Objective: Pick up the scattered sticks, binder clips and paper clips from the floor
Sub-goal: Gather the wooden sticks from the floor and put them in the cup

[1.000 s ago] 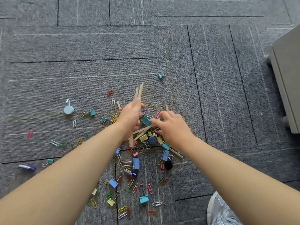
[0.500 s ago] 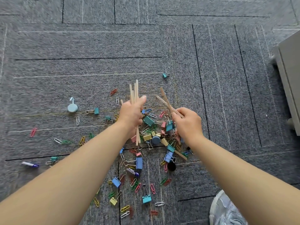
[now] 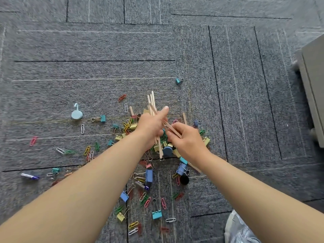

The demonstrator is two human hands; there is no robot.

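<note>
My left hand [image 3: 150, 125] grips a bundle of thin wooden sticks [image 3: 152, 104] that stand nearly upright above the pile. My right hand [image 3: 187, 139] pinches further sticks [image 3: 171, 128] whose far ends lie against the left hand. Under both hands is a heap of coloured binder clips [image 3: 149, 175] and paper clips [image 3: 147, 201] on the grey carpet. One stick [image 3: 131, 110] lies on the floor left of the bundle, another [image 3: 184, 118] to its right. More clips are strewn to the left, such as a teal binder clip [image 3: 102, 118].
A pale blue round hook [image 3: 76, 113] lies at the left, a small battery [image 3: 29, 176] at the far left. A lone teal clip [image 3: 178, 80] sits beyond the pile. A grey cabinet [image 3: 313, 85] stands at the right edge; a shoe [image 3: 236, 230] shows bottom right.
My right hand lifted sticks out of the pile and brought them left to the bundle in my left hand, which rose from the pile.
</note>
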